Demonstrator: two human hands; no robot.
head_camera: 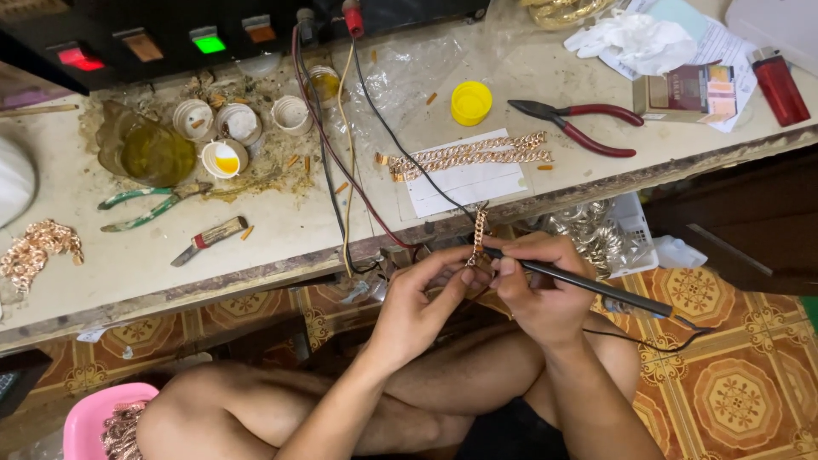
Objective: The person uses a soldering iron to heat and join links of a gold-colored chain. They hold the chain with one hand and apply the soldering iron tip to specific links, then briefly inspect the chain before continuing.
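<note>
Grip status, left hand (415, 304): thumb and fingers are pinched together on the lower end of a short copper-coloured chain (479, 232), which hangs just off the near edge of the table (281, 230). Grip status, right hand (537, 290): fingers are closed around a dark pen-like tool (588, 285), its tip meeting the chain where the left fingers pinch it. The tool's shaft runs off to the right, and a thin dark cable leaves its rear end over the patterned tile floor (733, 392).

Both hands work in front of the table, above the person's crossed bare legs.

On the table, far of the hands, two lengths of matching chain (470, 155) lie side by side on a white sheet of paper (464, 183). Right of these lie red-handled pliers (579, 126), with a yellow cap (471, 102) to their left. Further left are green-handled pliers (146, 207) and several small white cups (223, 158). A heap of copper chain (36, 249) sits at the far-left edge. A pink bowl (89, 422) stands on the floor, near left.
</note>
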